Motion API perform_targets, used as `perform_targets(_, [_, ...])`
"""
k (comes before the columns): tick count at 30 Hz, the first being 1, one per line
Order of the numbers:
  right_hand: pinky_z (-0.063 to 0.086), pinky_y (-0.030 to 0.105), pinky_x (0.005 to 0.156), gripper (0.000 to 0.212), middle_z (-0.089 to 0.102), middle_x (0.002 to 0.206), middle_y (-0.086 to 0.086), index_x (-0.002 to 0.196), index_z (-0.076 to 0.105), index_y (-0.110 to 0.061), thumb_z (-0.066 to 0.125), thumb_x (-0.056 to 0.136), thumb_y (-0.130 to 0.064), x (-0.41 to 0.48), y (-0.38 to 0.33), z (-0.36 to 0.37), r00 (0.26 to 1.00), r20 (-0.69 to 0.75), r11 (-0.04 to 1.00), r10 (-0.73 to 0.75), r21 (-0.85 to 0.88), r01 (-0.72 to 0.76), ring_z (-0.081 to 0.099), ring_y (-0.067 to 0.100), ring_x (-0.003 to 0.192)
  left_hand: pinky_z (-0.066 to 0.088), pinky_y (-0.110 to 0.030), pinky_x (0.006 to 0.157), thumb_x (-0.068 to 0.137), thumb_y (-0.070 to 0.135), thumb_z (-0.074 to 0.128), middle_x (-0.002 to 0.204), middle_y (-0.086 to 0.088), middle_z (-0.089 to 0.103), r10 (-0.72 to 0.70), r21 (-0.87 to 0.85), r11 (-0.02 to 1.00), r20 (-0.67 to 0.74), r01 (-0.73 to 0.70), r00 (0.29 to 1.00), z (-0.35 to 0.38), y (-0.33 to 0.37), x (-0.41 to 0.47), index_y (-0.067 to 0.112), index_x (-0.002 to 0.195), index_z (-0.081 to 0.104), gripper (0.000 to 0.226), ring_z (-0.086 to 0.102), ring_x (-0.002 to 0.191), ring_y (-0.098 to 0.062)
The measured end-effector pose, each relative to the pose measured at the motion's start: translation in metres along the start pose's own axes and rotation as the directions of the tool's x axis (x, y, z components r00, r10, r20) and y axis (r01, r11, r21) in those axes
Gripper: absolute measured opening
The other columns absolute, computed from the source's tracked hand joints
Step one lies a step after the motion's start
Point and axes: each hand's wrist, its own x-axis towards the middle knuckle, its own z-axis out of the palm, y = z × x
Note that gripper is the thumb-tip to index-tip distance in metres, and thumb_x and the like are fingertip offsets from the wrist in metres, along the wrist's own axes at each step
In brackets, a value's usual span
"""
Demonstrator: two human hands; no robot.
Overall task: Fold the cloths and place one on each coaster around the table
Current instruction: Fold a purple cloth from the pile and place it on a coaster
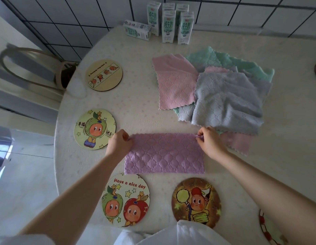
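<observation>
Purple cloth: folded in half, flat on the table, between the two hands.
Left hand: pinching the cloth's top left corner.
Right hand: pinching the top right corner.
Coasters: four near ones, like this one, all bare.
Cloth pile: behind, unfolded.
Milk boxes: closed, by the wall.

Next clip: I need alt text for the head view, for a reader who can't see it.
Two bare hands, left hand and right hand, pinch the far corners of a purple cloth folded on a round table. Four cartoon coasters, including a "Have a nice day" coaster, sit bare; a pile of unfolded cloths and milk cartons lie beyond.
</observation>
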Motion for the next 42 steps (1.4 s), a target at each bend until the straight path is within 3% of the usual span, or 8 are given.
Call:
perform_targets(5, [0.050,0.037,0.066,0.008,0.061,0.093,0.010,0.093,0.055,-0.009,0.060,0.087,-0.011,-0.007,-0.008,-0.006,1.000,-0.010,1.000,0.025,-0.017,-0.026,0.061,0.026,0.081,0.042,-0.027,0.064,0.086,0.023,0.065,0.090,-0.003,0.057,0.112,0.032,0.994,-0.166,-0.109,0.980,-0.005,0.002,-0.005,0.010,0.095,0.054,0.019,0.052,0.081,-0.021])
perform_targets(8, [0.051,0.040,0.072,0.033,0.058,0.106,0.015,0.113,0.052,-0.002,0.061,0.081,-0.002,-0.024,-0.027,-0.010,0.986,-0.099,0.933,-0.133,-0.349,0.090,0.058,0.032,0.090,0.046,-0.036,0.082,0.083,0.015,0.063,0.108,-0.005,0.053,0.370,0.304,0.906,-0.234,-0.293,0.899,0.007,0.003,-0.027,0.011,0.112,0.053,0.031,0.045,0.098,-0.021])
perform_targets(12, [0.049,0.043,0.094,0.053,0.054,0.121,0.017,0.126,0.048,0.004,0.059,0.075,0.006,-0.071,-0.053,0.006,0.913,0.026,0.814,-0.406,-0.444,0.375,0.054,0.032,0.109,0.044,-0.038,0.100,0.079,0.006,0.065,0.129,0.000,0.052,0.648,0.400,0.675,0.081,-0.620,0.757,0.040,-0.009,-0.084,0.017,0.124,0.054,0.048,0.045,0.121,-0.016])
perform_targets(15, [0.052,0.044,0.087,0.043,0.059,0.114,0.015,0.117,0.058,0.002,0.045,0.076,0.002,-0.101,-0.052,0.030,0.836,0.108,0.724,-0.538,-0.448,0.524,0.057,0.034,0.107,0.036,-0.044,0.110,0.076,0.012,0.066,0.146,-0.004,0.043,0.708,0.478,0.479,0.285,-0.736,0.647,0.061,-0.029,-0.108,0.015,0.137,0.047,0.064,0.036,0.137,-0.023])
perform_targets(24, [0.049,0.046,0.094,0.048,0.058,0.128,0.014,0.122,0.061,-0.004,0.032,0.083,-0.004,-0.125,-0.020,0.035,0.775,0.193,0.621,-0.602,-0.497,0.606,0.054,0.034,0.119,0.018,-0.042,0.117,0.094,0.042,0.032,0.158,0.000,0.015,0.569,0.594,0.467,0.365,-0.655,0.737,0.047,-0.070,-0.115,0.019,0.150,0.020,0.061,0.010,0.146,-0.020])
perform_targets(28, [0.050,0.041,0.095,0.045,0.058,0.127,0.012,0.125,0.058,-0.003,0.041,0.083,0.000,-0.133,0.002,0.023,0.770,0.200,0.612,-0.606,-0.503,0.611,0.055,0.031,0.117,0.011,-0.038,0.116,0.097,0.048,0.025,0.159,0.003,0.007,0.513,0.581,0.573,0.295,-0.577,0.806,0.029,-0.093,-0.121,0.019,0.151,0.010,0.064,0.005,0.146,-0.013])
perform_targets(38, [0.054,0.040,0.072,0.037,0.060,0.104,0.012,0.102,0.059,-0.006,0.061,0.066,0.002,-0.120,-0.014,0.024,0.800,0.206,0.613,-0.564,-0.545,0.572,0.057,0.030,0.088,0.012,-0.043,0.118,0.095,0.047,0.020,0.158,-0.002,0.012,0.452,0.613,0.633,0.204,-0.473,0.869,0.029,-0.088,-0.121,0.013,0.150,0.015,0.065,0.005,0.146,-0.018])
perform_targets(42, [0.051,0.039,0.062,0.043,0.058,0.092,0.011,0.088,0.058,-0.006,0.072,0.051,0.013,-0.116,-0.026,0.019,0.811,0.235,0.623,-0.536,-0.538,0.568,0.056,0.029,0.078,-0.003,-0.044,0.118,0.098,0.039,0.032,0.157,-0.005,-0.008,0.371,0.659,0.653,0.150,-0.373,0.916,0.036,-0.069,-0.115,0.010,0.150,-0.003,0.069,-0.011,0.145,-0.024])
